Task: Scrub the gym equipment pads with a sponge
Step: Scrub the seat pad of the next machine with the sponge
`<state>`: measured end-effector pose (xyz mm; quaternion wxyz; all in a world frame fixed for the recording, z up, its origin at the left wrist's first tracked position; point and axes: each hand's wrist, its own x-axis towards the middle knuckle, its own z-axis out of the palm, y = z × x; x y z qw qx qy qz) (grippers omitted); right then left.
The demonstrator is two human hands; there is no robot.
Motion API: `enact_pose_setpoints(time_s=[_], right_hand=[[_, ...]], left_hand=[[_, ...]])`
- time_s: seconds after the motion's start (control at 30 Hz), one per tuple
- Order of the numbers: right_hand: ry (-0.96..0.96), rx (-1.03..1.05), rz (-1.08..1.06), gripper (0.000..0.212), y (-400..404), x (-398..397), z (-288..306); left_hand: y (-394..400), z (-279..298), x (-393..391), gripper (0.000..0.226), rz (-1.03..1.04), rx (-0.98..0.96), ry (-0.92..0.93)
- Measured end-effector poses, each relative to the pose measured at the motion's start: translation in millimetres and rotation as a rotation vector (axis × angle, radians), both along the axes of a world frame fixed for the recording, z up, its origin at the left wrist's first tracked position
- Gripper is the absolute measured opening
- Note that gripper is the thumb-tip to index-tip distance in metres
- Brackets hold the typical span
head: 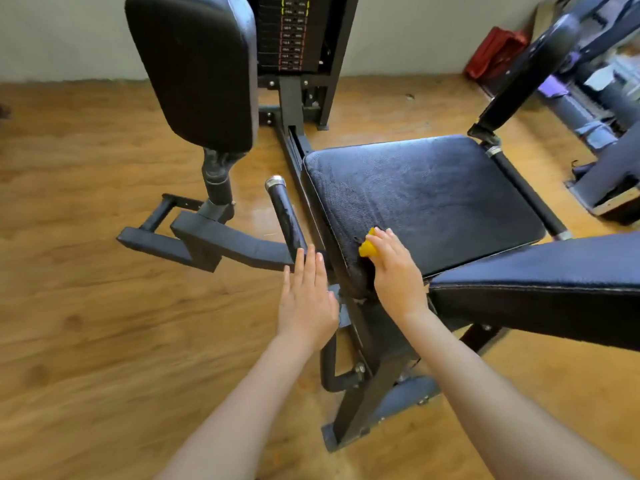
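Forearms reach in from the near edge, and the right hand (398, 271) is the one at work: its fingers curl over a yellow sponge (367, 247), pressing it onto the near left corner of the seat pad (433, 199). Only a bit of the sponge shows past the fingertips, so how much of it sits under the palm I cannot tell. The left hand (306, 299) hovers just left of the seat's edge with fingers straight and relaxed, holding nothing, apparently touching nothing.

From the right fingertips, the unscrubbed stretch of the seat runs ahead and to the right, its long side going off toward the far right corner. That is probably the way the next strokes must travel, and the right hand is already on it.

Farther off, beyond the left fingers, stands the upright pad (197, 71), with the weight stack (294, 32) behind it.
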<state>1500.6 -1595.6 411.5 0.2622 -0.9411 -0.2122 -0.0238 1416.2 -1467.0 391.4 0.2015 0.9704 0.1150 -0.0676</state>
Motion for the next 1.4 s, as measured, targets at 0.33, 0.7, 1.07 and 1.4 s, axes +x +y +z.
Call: enact_pose_setpoints(time_s=[0.33, 0.7, 1.07, 1.4], right_hand=[[-0.347, 0.065, 0.109, 0.034, -12, 1, -50], [-0.465, -0.103, 0.473, 0.03, -13, -1, -29], [-0.169, -0.402, 0.718, 0.026, 20, 35, -2], [-0.2, -0.483, 0.656, 0.021, 50, 46, -4]], left_hand=[[-1, -26, 0, 0.069, 0.003, -0.012, -0.227], [-1, -39, 0, 0.075, 0.104, -0.118, -0.339], [4, -37, -4, 0.086, 0.1, -0.201, -0.315], [11, -43, -3, 0.088, 0.065, -0.231, -0.342]])
